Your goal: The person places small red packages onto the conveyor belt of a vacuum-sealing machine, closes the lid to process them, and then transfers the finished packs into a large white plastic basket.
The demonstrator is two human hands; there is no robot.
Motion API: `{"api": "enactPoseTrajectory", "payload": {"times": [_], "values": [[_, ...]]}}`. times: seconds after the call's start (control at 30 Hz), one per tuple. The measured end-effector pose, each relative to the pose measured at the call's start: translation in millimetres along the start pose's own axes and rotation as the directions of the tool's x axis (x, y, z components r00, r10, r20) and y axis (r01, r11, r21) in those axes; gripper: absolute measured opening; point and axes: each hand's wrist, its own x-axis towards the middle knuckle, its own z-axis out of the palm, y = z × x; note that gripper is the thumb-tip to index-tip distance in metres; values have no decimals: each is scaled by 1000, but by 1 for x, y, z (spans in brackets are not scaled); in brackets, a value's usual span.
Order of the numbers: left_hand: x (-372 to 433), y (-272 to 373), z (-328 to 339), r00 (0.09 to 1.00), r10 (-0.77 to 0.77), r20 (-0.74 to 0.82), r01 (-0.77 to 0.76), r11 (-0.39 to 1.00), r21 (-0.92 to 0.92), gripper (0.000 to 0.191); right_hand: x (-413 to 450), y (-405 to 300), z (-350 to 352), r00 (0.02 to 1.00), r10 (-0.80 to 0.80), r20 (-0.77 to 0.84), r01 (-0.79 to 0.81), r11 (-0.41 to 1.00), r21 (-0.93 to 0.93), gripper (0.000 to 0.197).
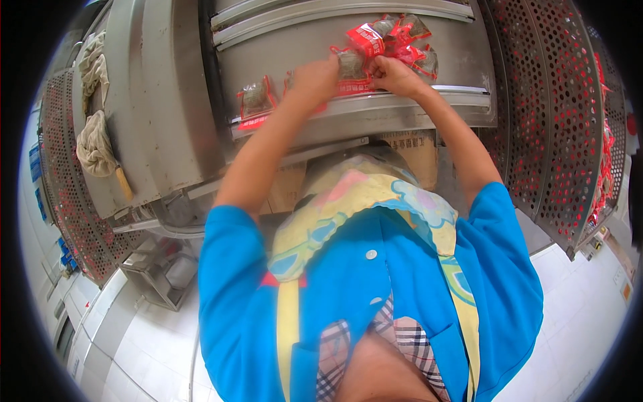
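A clear and red plastic packet (352, 66) with dark contents lies between my hands, its red printed end over the front sealing bar (427, 100) of a steel machine bed. My right hand (396, 76) pinches this packet's right edge. My left hand (317, 80) is blurred at its left edge, fingertips mostly hidden. Another packet (289, 82) shows partly behind the left hand. Farther left, a similar packet (256, 98) lies with its red end across the bar. Several more packets (394, 37) are heaped behind my right hand.
A broad steel housing (155, 90) stands at left, bearing crumpled cloths (95, 143) and a wooden-handled brush (123, 182). Perforated metal panels (547, 115) rise at right, with red packets (605, 171) beyond. A second bar (341, 20) crosses the bed's far side. Cardboard (419, 156) shows below the bed.
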Motion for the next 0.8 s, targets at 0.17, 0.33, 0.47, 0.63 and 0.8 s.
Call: {"api": "enactPoseTrajectory", "payload": {"times": [0.17, 0.33, 0.47, 0.63, 0.8], "values": [[-9, -1, -14, 997, -63, 41, 66, 995, -80, 47, -2, -9, -10, 995, 60, 82, -77, 972, 223, 16], [-13, -4, -8, 990, -113, -79, 99, 982, -164, 29, 3, -21, -8, 952, 290, 94, -303, 937, 175, 16], [-15, 3, -8, 992, -123, -4, 122, 984, -134, 35, -12, -41, -2, 954, 287, -85, -299, 910, -288, 19], [-41, 19, -1, 939, 122, -321, -164, 980, -108, 29, -41, -35, 3, 904, 200, -377, -296, 930, -218, 18], [-40, 13, 28, 904, 367, -221, -382, 924, -26, 21, -61, -34, 10, 854, -9, -520, -224, 896, -383, 14]]}}
